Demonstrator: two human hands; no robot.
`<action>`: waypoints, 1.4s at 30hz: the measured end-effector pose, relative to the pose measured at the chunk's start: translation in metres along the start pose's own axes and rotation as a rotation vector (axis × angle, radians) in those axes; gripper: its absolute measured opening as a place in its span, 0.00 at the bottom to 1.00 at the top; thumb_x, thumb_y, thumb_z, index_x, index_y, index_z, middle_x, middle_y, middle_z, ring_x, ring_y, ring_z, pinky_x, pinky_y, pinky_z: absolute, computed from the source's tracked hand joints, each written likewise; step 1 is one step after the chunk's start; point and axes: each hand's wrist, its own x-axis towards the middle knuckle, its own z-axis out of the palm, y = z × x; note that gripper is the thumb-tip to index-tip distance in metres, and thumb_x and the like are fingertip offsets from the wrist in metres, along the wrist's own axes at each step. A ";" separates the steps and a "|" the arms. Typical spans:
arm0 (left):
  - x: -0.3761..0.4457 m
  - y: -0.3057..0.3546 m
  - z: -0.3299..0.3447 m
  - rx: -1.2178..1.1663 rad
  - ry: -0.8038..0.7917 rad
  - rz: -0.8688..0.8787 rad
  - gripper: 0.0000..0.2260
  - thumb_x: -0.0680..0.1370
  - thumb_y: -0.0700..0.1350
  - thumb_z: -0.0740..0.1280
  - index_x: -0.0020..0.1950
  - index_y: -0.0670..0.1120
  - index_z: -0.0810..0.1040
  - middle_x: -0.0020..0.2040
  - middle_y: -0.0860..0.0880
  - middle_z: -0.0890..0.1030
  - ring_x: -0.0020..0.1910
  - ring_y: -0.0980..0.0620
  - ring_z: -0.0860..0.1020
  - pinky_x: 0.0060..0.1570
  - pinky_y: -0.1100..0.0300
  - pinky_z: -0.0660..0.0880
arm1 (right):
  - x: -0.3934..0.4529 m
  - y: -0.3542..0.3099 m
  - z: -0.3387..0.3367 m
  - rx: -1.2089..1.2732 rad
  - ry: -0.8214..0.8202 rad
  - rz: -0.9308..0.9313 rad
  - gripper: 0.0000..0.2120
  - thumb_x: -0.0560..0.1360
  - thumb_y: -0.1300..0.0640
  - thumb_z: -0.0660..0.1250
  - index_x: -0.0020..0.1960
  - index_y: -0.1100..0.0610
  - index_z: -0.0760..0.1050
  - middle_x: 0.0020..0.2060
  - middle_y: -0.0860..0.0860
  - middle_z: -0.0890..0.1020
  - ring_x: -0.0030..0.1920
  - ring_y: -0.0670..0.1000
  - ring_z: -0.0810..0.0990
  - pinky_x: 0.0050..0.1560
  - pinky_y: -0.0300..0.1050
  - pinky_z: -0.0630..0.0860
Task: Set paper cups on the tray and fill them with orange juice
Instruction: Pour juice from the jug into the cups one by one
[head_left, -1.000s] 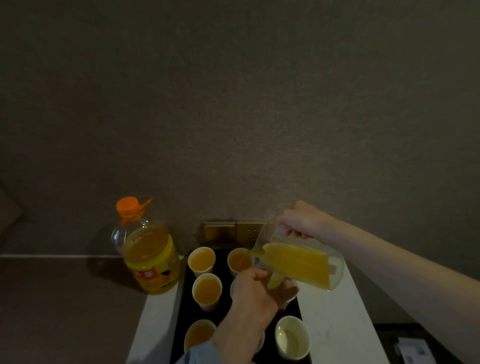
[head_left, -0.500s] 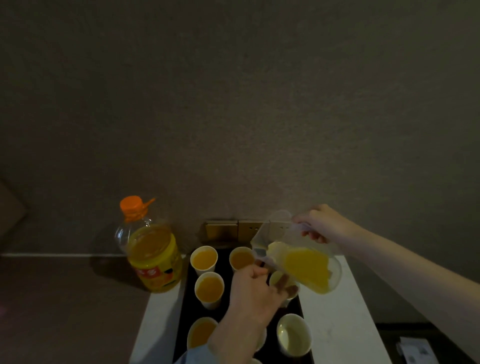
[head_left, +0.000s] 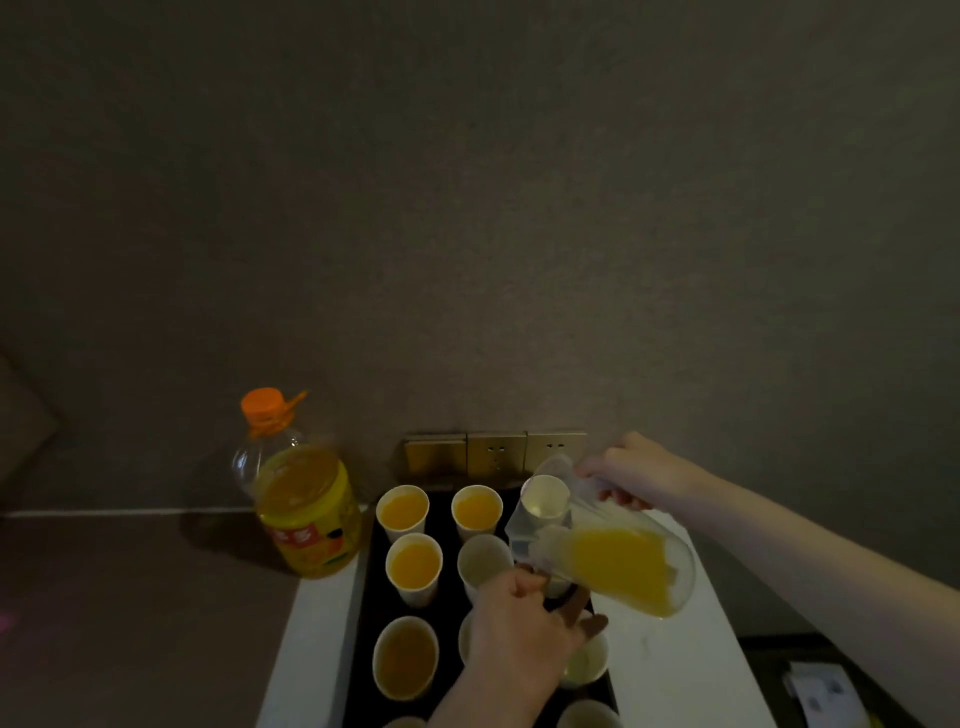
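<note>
A black tray (head_left: 450, 616) lies on a white counter (head_left: 670, 654) and holds several paper cups. Three cups at the back left (head_left: 402, 512) (head_left: 477, 510) (head_left: 414, 566) hold bright orange juice, and a nearer one (head_left: 405, 657) holds a darker fill. The back right cup (head_left: 543, 501) and the middle cup (head_left: 483, 561) look pale inside. My right hand (head_left: 636, 475) grips the handle of a clear pitcher (head_left: 618, 564), which is part full of juice and tilted, spout to the left. My left hand (head_left: 524, 631) curls round a cup in the right column, mostly hidden under the pitcher.
A big juice bottle (head_left: 306, 512) with an orange cap stands left of the tray at the counter's back corner. Brass wall sockets (head_left: 493, 451) sit just behind the tray. The counter drops off to a dark floor at left, with a white paper (head_left: 821, 693) low at right.
The pitcher has swung back to a shallower tilt and moved right, and no stream falls now. My left hand has slid a little nearer to me along the right column.
</note>
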 end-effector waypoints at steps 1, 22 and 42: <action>-0.002 -0.002 -0.001 -0.018 0.004 -0.010 0.15 0.81 0.34 0.50 0.62 0.33 0.71 0.55 0.34 0.77 0.58 0.31 0.75 0.49 0.36 0.73 | -0.004 0.000 0.002 -0.006 -0.008 -0.011 0.12 0.75 0.54 0.67 0.35 0.59 0.73 0.21 0.48 0.72 0.24 0.46 0.68 0.26 0.38 0.64; -0.014 -0.008 -0.013 -0.050 0.113 -0.075 0.16 0.79 0.38 0.51 0.59 0.39 0.75 0.57 0.39 0.74 0.59 0.34 0.71 0.56 0.40 0.68 | -0.010 -0.012 0.033 -0.179 -0.035 0.016 0.15 0.77 0.53 0.65 0.33 0.58 0.73 0.26 0.50 0.72 0.25 0.46 0.68 0.23 0.36 0.63; -0.012 -0.009 -0.014 -0.044 0.069 -0.026 0.13 0.80 0.35 0.51 0.56 0.36 0.73 0.58 0.37 0.75 0.60 0.33 0.71 0.62 0.37 0.67 | 0.005 -0.017 0.036 -0.204 -0.001 0.044 0.14 0.75 0.53 0.66 0.34 0.58 0.74 0.24 0.50 0.74 0.24 0.47 0.69 0.24 0.37 0.64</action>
